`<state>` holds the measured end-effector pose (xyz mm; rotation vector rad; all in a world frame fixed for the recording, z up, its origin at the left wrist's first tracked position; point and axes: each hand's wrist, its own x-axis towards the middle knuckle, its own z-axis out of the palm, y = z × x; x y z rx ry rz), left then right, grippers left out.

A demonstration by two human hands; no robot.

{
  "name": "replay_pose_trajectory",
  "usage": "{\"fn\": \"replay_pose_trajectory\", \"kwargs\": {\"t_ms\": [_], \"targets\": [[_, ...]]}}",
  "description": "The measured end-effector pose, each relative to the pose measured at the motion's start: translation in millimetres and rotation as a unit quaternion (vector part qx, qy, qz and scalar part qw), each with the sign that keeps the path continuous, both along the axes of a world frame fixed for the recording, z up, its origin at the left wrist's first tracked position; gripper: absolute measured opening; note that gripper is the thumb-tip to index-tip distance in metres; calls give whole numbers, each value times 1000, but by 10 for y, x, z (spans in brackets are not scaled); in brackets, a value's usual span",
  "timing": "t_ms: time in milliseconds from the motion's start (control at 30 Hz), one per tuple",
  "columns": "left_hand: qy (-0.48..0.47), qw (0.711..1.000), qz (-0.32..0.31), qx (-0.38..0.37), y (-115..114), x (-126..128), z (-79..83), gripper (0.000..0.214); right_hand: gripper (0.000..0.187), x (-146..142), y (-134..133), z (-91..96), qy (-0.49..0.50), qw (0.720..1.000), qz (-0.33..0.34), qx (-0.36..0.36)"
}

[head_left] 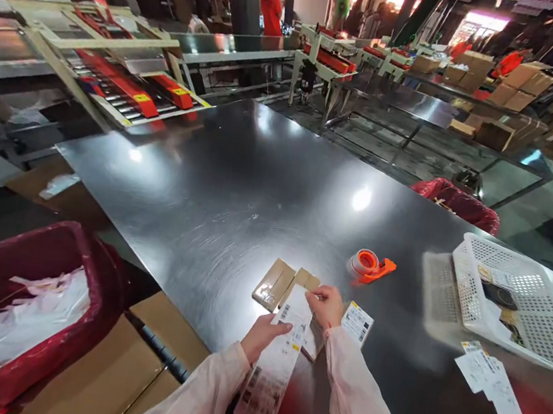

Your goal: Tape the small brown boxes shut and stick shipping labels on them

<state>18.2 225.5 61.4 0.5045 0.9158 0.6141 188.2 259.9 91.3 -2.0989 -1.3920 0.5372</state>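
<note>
A long strip of printed labels (pixel 284 349) hangs from my left hand (pixel 261 337), its thumb lying across the front. My right hand (pixel 327 306) pinches the strip's top corner, fingers closed. Behind the strip are small brown cardboard boxes: one box (pixel 274 283) lies flat to the left, and another box (pixel 306 279) is partly covered by the strip. To the right of my right wrist lies a box with a white label (pixel 357 324) on top. Beyond it sits an orange tape dispenser (pixel 374 267) with a roll of clear tape.
At right stands a white perforated basket (pixel 463 284) holding small items, with loose label sheets (pixel 491 380) before it. The dark metal table (pixel 198 184) reflects lamps. A red-lined bin (pixel 76 236) with paper strips is at left; another lined bin (pixel 487 213) stands beyond the far edge. A carton sealing machine (pixel 135 85) adjoins the table.
</note>
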Motion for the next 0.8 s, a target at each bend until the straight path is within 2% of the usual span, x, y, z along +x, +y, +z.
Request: {"fn": "replay_pose_trajectory", "kwargs": {"t_ms": [100, 200, 567, 800], "targets": [[10, 1000, 12, -18, 120, 44, -128, 62, 23, 130, 322, -158, -26, 999, -37, -11], [35, 999, 26, -16, 182, 74, -237, 64, 22, 169, 460, -276, -41, 998, -52, -20], [67, 998, 21, 6, 297, 54, -315, 64, 23, 179, 494, -410, -58, 995, -73, -28], [108, 994, 2, 20, 315, -24, -341, 45, 26, 150, 468, -491, -75, 994, -75, -16]]}}
